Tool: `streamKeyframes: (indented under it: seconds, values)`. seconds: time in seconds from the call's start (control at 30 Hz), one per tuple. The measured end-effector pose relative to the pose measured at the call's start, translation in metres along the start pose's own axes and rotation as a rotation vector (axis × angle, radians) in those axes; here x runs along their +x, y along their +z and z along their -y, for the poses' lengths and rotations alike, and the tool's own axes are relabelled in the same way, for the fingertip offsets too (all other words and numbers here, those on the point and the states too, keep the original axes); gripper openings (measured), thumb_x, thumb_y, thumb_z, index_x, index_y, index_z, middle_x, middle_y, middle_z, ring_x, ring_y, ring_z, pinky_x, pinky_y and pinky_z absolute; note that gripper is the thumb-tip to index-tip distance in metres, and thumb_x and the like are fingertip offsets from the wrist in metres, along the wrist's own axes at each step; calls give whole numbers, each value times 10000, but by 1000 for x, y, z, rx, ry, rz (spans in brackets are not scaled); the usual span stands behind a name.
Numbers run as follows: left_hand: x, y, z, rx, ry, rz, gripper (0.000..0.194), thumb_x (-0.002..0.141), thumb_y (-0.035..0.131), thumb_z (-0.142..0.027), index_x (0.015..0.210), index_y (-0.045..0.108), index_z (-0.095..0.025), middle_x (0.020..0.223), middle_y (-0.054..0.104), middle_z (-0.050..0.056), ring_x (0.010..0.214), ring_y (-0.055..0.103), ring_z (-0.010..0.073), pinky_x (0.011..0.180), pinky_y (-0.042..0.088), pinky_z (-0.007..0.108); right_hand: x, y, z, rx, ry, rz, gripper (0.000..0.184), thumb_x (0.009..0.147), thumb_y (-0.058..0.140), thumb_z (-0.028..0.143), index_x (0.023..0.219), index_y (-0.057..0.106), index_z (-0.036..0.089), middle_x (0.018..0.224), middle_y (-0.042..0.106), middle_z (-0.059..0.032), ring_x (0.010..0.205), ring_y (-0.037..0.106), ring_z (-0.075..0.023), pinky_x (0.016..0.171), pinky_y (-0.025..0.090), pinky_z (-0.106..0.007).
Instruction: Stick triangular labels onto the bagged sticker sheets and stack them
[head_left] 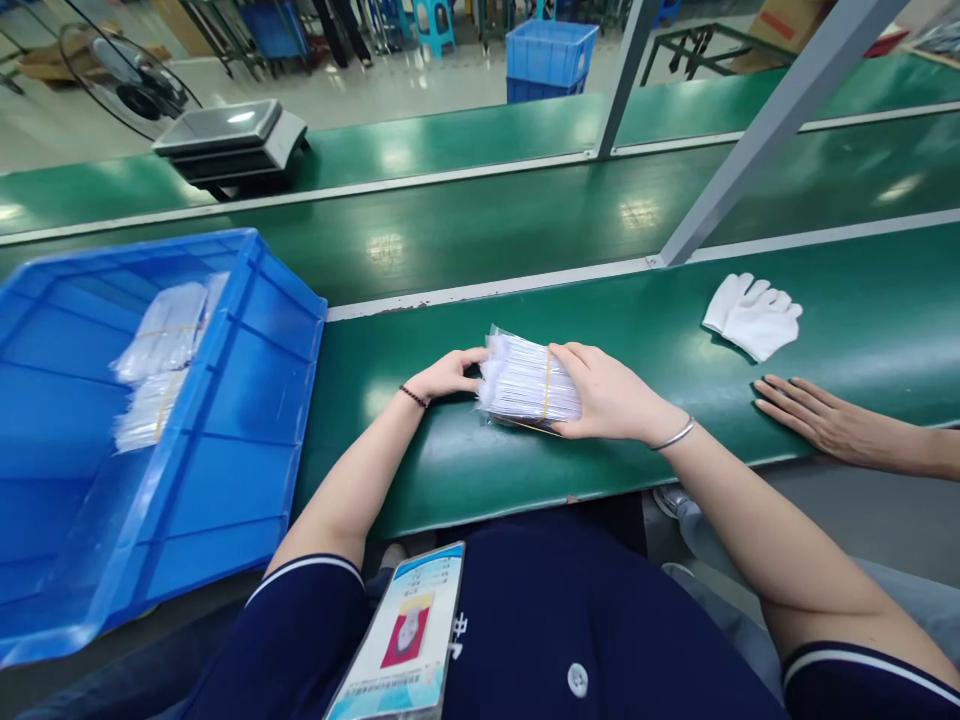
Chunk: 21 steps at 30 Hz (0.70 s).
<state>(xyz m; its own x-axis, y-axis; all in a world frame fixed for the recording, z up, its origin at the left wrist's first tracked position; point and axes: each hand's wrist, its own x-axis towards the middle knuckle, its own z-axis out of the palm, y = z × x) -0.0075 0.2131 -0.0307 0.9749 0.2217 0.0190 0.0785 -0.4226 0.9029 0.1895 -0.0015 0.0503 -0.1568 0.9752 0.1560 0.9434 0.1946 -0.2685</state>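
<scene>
A bundle of clear plastic packets (pixel 525 383), bound by a yellow rubber band, lies on the green bench (pixel 465 470) in front of me. My left hand (pixel 448 374) is curled against the bundle's left end. My right hand (pixel 609 395) is wrapped over its right end, thumb near the band. Both hands grip the bundle. Two similar bundles (pixel 159 345) lie inside a blue plastic crate (pixel 247 430) to my left.
Another person's hand (pixel 810 412) lies flat on the bench at the right. A pair of white gloves (pixel 754 315) lies beyond it. A grey metal post (pixel 757 140) slants up from the conveyor. A weighing scale (pixel 229 140) sits at the far left.
</scene>
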Motion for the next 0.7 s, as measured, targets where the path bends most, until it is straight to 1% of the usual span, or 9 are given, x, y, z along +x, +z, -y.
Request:
streamKeyframes:
  seconds: [0.1,0.17,0.2,0.23,0.3,0.4,0.47,0.57,0.7]
  values:
    - [-20,3,-10,-45,-17,-250,663,830,419,-710,1023,658,-122,1326,562,229,1190,570,310,997,457,489,0,1,-3,21,-11,-2,925,625,721,431,1404,353,96,1299,502,-224,1142,523,-390,960,469,-544]
    - [-20,2,-35,131,8,-380,756,872,247,-729,1124,627,-127,1376,511,235,1220,545,309,993,456,495,1,2,-2,24,-7,-1,906,630,711,423,1395,365,85,1296,505,-229,1139,522,-389,958,467,-542]
    - [-15,3,-51,281,40,-385,785,859,260,-750,1231,580,-137,1405,481,225,1262,505,315,1022,431,498,2,2,-1,24,-4,-1,893,634,705,421,1387,373,75,1283,513,-235,1135,521,-390,955,465,-544]
    - [-8,6,-69,456,87,-336,835,813,356,-781,1349,495,-156,1443,444,208,1317,444,329,1067,383,502,3,3,0,27,-1,-3,884,635,705,424,1376,383,64,1265,524,-240,1132,519,-392,951,464,-548]
    - [9,16,-100,753,174,-108,1107,643,601,-799,1502,282,-176,1509,351,210,1378,338,390,1118,288,532,5,5,1,35,2,-3,892,623,725,441,1354,401,43,1239,539,-253,1137,511,-399,951,455,-561]
    - [29,37,-125,954,152,139,1328,535,724,-749,1543,109,-143,1442,422,250,1295,436,412,1068,316,517,4,7,-1,78,27,-11,940,593,779,463,1350,410,47,1263,534,-254,1170,501,-385,980,449,-548]
    - [35,44,-126,989,90,163,1365,528,724,-751,1542,72,-111,1340,523,242,1191,531,383,1007,367,468,1,6,-4,135,30,-26,948,608,794,468,1378,394,86,1314,515,-230,1223,479,-362,1021,436,-528]
    - [34,43,-121,1023,77,152,1367,524,695,-788,1536,93,-94,1330,538,241,1161,551,378,974,380,438,-9,4,-10,245,26,-30,984,660,774,530,1450,319,158,1404,449,-191,1312,423,-339,1082,399,-512]
    - [31,37,-121,1044,66,163,1337,533,644,-837,1507,191,-42,1369,503,267,1194,527,391,987,370,440,-35,16,-23,327,128,-82,1115,669,718,661,1519,161,204,1521,268,-205,1318,433,-352,990,487,-486]
